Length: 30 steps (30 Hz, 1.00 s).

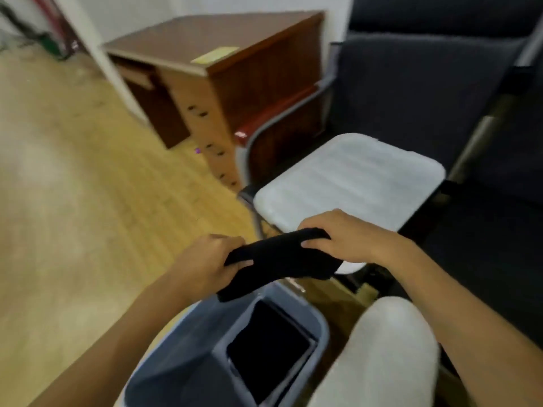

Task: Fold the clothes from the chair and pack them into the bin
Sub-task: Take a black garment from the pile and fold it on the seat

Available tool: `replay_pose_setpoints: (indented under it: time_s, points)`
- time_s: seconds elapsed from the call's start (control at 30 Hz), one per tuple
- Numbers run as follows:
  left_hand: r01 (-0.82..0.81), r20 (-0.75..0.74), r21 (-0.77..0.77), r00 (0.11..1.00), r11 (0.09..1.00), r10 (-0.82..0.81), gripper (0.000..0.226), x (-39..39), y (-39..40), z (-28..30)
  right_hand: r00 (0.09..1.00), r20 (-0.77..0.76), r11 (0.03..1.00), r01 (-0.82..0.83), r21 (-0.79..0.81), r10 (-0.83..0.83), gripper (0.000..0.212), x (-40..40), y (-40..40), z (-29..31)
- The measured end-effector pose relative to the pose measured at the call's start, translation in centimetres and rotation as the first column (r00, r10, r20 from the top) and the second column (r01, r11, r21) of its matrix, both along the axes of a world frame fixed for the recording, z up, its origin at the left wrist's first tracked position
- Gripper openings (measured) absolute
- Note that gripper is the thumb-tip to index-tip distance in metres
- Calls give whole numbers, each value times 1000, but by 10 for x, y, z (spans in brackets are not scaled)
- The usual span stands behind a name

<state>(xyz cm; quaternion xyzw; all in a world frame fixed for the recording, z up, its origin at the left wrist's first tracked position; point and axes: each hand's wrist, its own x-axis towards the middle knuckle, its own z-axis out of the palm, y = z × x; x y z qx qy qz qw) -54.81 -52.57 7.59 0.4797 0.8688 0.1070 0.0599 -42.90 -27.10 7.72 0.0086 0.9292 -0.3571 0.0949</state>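
Left hand (210, 261) and right hand (338, 237) pinching opposite ends of a folded black garment (276, 264). Held above the blue-grey bin (188, 356), dark fabric already inside.

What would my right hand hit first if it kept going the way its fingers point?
Probably the left hand. The right hand grips the black garment with fingers pointing left along it, though depth is unclear.

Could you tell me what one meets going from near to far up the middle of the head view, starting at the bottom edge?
Blue-grey plastic bin with dark clothing already inside → folded black garment, held at its ends by the left hand and right hand → white ribbed lid on the dark padded chair.
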Motion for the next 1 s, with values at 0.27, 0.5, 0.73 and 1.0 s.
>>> replay_pose_setpoints:
  time_s: [0.27,0.5,0.73,1.0]
  points:
    - [-300,318,-37,901,953,296,11,3,-148,-115,961,196,980,-199,1,195,11,-71,-142,-112]
    - [-368,256,-91,889,925,379,13,16,-156,-169,961,247,984,-154,93,127,43,-72,-160,-163]
    - [-115,333,-390,907,914,256,49,58,-132,-215,831,521,807,-437,397,194,47,-36,-139,-185]
    - [-200,255,-144,939,969,231,26,34,-82,-183,904,427,904,-165,395,-22,26,-22,-76,-152]
